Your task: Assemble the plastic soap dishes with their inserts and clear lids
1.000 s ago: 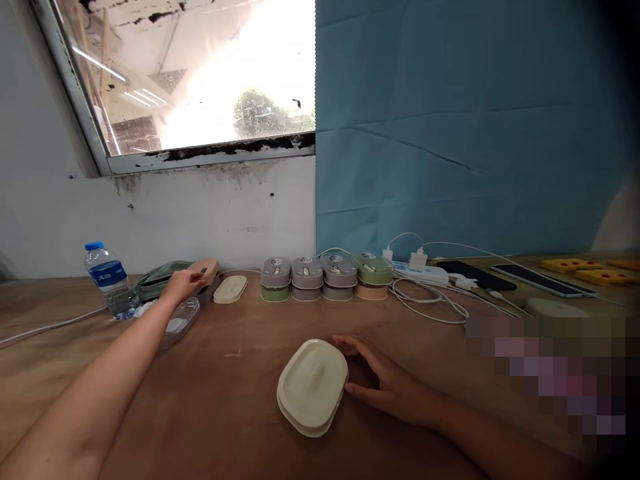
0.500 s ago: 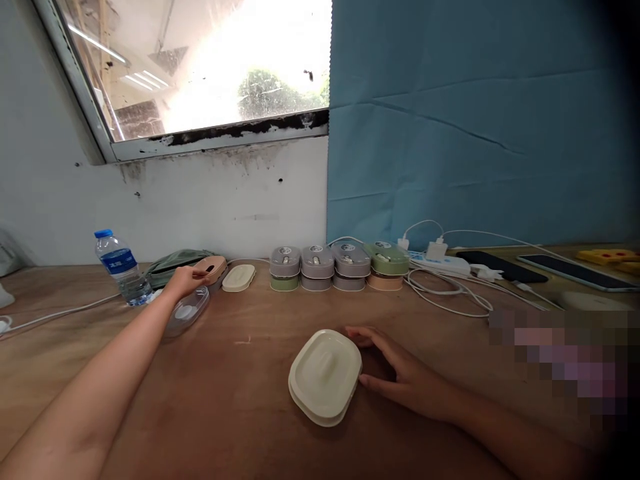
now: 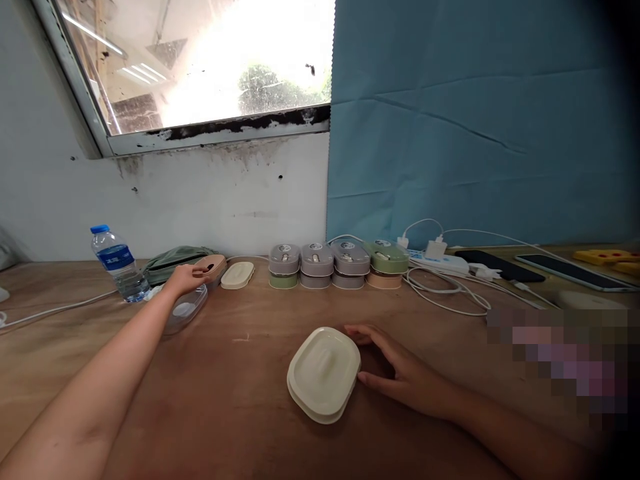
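A cream lidded box (image 3: 325,370) with a raised ridge on its lid stands on the wooden table in front of me. Beside its right edge is my right hand (image 3: 393,370), thumb and fingers apart, the tips at or touching the rim. Stretched out to the back left, my left hand (image 3: 186,277) has its fingers closed on a peach-topped box (image 3: 215,268); its grip is partly hidden. A clear plastic cover (image 3: 187,313) lies below that hand. To the right of the peach-topped box rests a smaller cream lid (image 3: 237,275).
Several small stacked boxes in grey, green and peach (image 3: 315,261) line the back. A water bottle (image 3: 120,263) and a green pouch (image 3: 173,263) stand at left. At right are a power strip (image 3: 440,263), loose white cables (image 3: 445,293) and phones (image 3: 575,272).
The view has shifted slightly. Both hands and the boxes keep nearly the same positions relative to each other.
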Motion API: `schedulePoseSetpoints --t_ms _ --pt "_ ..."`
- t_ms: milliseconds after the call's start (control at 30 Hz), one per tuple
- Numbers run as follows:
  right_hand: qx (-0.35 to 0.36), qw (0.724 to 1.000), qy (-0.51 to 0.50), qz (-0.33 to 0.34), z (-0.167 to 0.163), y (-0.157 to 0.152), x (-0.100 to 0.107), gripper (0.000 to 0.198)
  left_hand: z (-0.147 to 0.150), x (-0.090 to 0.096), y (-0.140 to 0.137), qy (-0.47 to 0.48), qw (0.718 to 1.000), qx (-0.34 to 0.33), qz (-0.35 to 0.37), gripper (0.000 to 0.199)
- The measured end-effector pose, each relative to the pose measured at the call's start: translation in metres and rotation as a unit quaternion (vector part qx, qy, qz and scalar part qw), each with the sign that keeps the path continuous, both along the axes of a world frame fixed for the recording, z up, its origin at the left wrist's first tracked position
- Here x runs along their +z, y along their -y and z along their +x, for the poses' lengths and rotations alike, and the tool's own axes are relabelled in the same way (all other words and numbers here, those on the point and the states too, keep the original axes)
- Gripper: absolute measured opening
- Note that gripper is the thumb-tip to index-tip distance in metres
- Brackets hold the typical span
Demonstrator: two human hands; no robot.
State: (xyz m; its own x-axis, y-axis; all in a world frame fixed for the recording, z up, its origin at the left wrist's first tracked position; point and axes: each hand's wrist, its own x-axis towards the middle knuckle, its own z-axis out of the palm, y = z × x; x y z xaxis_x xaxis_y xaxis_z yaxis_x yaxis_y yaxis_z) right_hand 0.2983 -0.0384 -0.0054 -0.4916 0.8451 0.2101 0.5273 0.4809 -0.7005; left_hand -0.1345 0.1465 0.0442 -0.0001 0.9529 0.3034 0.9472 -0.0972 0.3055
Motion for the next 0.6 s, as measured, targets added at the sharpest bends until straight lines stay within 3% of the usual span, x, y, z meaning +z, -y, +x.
schedulePoseSetpoints --t_ms 133,200,267,333,400,467,600 --pt "0.004 1.000 0.000 -0.002 -0.001 0.000 0.002 0.054 0.044 0.007 0.028 0.007 0.996 -0.022 0.091 0.038" --pt "0.007 1.000 -0.003 0.004 -0.001 0.001 0.003 0.052 0.079 0.007 0.064 0.024 0.979 -0.160 0.126 0.030" --pt "0.012 1.000 -0.007 0.015 -0.001 0.001 0.002 0.052 0.116 0.004 0.109 0.015 0.938 -0.342 0.047 0.026" --pt "0.019 0.999 -0.011 0.028 -0.001 0.001 0.001 0.052 0.147 -0.005 0.154 -0.006 0.894 -0.447 -0.036 0.025" --pt "0.024 0.999 -0.014 0.037 -0.001 0.001 -0.001 0.053 0.169 -0.016 0.189 -0.019 0.877 -0.475 -0.074 0.034" --pt "0.023 0.999 -0.013 0.040 0.000 0.001 -0.002 0.054 0.181 -0.025 0.208 -0.051 0.884 -0.458 -0.074 0.026" --pt "0.011 0.999 -0.010 0.034 0.001 0.000 -0.003 0.056 0.176 -0.022 0.216 -0.120 0.902 -0.408 -0.079 0.017"
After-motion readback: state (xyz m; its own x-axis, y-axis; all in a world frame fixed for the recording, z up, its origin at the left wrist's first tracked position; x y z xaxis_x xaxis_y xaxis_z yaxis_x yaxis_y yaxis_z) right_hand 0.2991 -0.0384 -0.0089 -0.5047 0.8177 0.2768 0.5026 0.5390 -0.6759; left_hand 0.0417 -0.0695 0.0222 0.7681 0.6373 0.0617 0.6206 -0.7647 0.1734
